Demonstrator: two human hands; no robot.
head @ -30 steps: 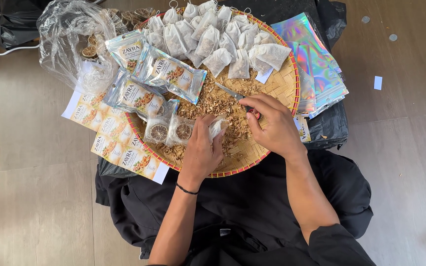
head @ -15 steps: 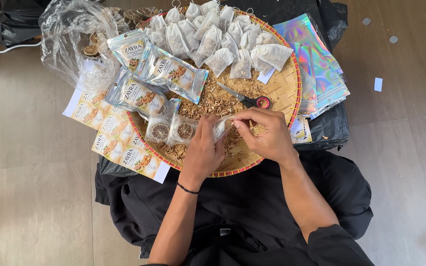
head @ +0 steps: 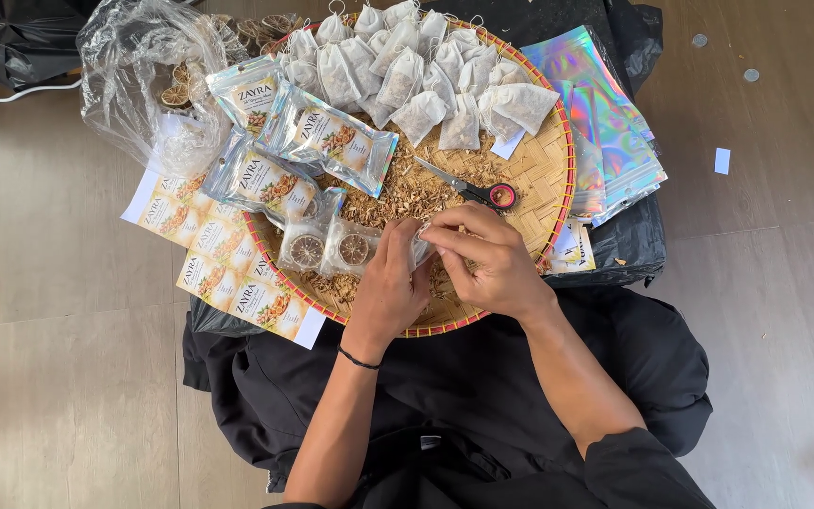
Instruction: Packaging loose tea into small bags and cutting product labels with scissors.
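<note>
Fingers of both hands meet over a small clear pouch, pinched on it from either side — the left hand holds its left edge, the right hand curls round its right and top. The pouch sits between the two palms, just above the near middle of the round woven tray; most of it is hidden, so its long axis cannot be told. Both hands are equally close.

Just left of the left hand lie two clear packets with dried citrus slices, touching each other. Loose dried herb bits cover the tray under and beyond the hands, and red-handled scissors rest just above the right hand (blades pointing up-left). Further out are printed foil sachets, a heap of white tea bags and holographic pouches by the right rim. Nothing lies between fingers and pouch.
</note>
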